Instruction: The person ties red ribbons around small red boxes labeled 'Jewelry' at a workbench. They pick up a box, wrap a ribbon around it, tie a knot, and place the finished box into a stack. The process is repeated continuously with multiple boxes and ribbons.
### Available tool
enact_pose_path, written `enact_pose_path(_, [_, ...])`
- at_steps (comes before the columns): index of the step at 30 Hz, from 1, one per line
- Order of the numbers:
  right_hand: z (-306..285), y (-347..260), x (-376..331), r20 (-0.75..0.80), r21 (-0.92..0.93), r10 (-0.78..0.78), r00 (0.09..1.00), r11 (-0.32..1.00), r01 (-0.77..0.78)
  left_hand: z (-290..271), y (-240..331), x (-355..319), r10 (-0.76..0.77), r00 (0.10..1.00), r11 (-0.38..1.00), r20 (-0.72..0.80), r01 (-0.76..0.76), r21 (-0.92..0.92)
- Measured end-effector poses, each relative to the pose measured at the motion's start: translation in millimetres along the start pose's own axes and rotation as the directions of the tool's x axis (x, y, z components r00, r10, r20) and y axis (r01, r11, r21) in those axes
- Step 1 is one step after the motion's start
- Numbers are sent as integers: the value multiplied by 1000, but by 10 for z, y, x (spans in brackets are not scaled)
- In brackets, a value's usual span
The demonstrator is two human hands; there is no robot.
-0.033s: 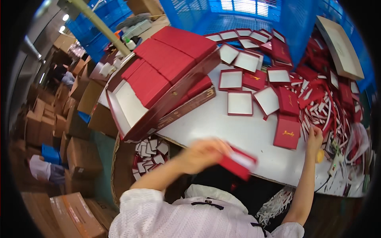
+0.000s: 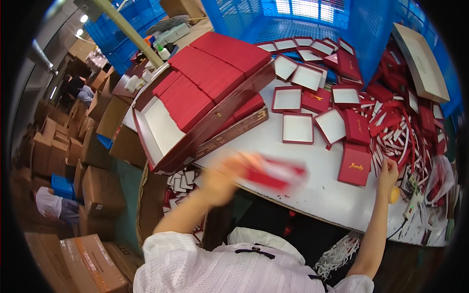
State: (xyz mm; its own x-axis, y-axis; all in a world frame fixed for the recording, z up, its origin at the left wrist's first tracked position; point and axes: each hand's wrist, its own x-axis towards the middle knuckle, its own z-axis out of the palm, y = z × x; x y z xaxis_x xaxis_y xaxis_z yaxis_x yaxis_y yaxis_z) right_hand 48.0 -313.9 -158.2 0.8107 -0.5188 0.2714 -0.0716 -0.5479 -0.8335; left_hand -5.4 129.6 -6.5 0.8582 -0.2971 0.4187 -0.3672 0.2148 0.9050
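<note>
As our left hand, gripping a blurred red-and-white piece, has swung leftward over the worktop, we judge that piece not yet released. Our right hand curls beside ribbon strips, its hold unclear. Beyond the hands sit open boxes, then a blue crate.

Lamps glare at ten o'clock; the counter is bright, nine o'clock dim. Left fingers and red piece blur. Edges bend.

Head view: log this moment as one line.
left hand: holding motion-blurred red-and-white piece | right hand: beside red and white strips, grip unclear | white table: shallow red box parts lying on it
</note>
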Motion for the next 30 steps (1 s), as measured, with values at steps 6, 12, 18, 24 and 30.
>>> enact_pose_path(6, [-241, -575, -465, -63, -36, -244, 968, 969, 243, -2176, 821, 486, 423, 530, 899, -735, -144, 414])
enact_pose_path(12, [-889, -1072, -1071, -43, -271, -575, 817, 794, 545, -3347, 263, 546, -77, 460, 836, -884, 513, 195])
enact_pose_path(18, [-1167, -1446, -1309, -344, -129, -575, 742, 812, 569, -3257, -116, 759, -278, 662, 878, -696, 470, 96])
enact_pose_path(24, [-942, -1913, -1311, -245, -153, -524, 816, 852, 501, -3537, 38, 873, 320, 746, 436, -584, 431, 790])
enact_pose_path(30, [-348, -2366, -1391, 89, 181, -699, 710, 712, 678, 65, 259, 962, -132, 896, 660, 423, -239, 712])
